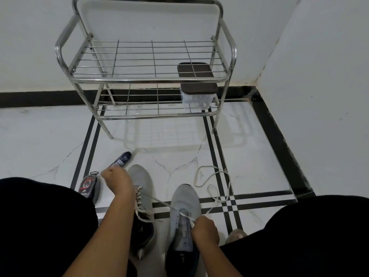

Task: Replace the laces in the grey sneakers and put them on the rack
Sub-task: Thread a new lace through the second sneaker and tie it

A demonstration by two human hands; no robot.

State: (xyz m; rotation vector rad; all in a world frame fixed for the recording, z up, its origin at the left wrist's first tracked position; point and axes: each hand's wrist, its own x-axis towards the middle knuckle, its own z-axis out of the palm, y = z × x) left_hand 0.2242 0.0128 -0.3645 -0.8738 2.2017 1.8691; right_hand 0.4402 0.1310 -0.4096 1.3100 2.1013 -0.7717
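Observation:
Two grey sneakers stand on the tiled floor between my knees, toes pointing away: the left sneaker [142, 182] and the right sneaker [184, 204]. My left hand [116, 181] is raised over the left sneaker's toe, fist closed on a taut cream lace [159, 201] that runs down to the right sneaker's eyelets. My right hand [205, 229] pinches the lace at the right sneaker's tongue. A loose cream lace [211, 176] lies coiled on the floor to the right. The steel rack [151, 78] stands against the wall ahead.
A clear box with a dark brown lid [196, 84] sits on the rack's lower shelf at the right. A dark spray can [121, 159] lies on the floor by my left hand, and a round shoe-polish sponge [88, 185] beside my left knee. A wall corner juts out at the right.

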